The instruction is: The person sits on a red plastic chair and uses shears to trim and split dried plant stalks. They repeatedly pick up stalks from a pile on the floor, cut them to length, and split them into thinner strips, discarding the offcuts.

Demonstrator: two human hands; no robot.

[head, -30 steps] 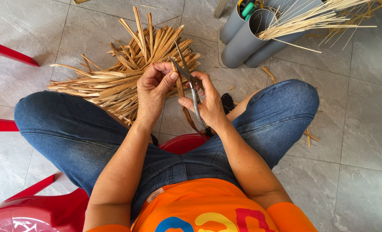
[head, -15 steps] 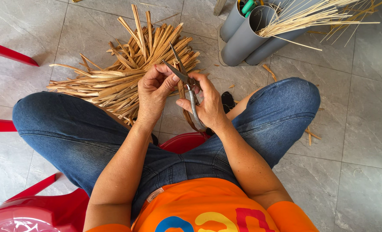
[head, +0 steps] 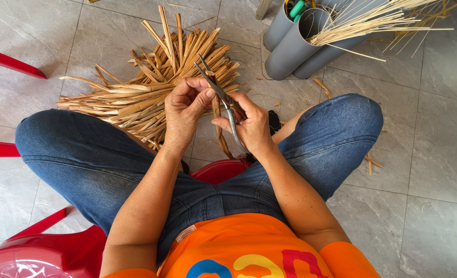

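Clearly the right hand [head: 249,128] grips scissors [head: 220,95]; left hand [head: 184,108] pinches the strip [head: 218,121] just beside the blades, risking a nicked fingertip.

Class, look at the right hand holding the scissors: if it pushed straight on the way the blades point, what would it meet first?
Most likely the left hand's thumb, next to the blades of the scissors held by the right hand. Beyond lies the pile of dry strips, though depth is unclear.

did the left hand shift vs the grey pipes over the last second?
No clear move. The left hand pinches the brown strip at the scissors, in front of the strip pile, as far left of the grey pipes as before.
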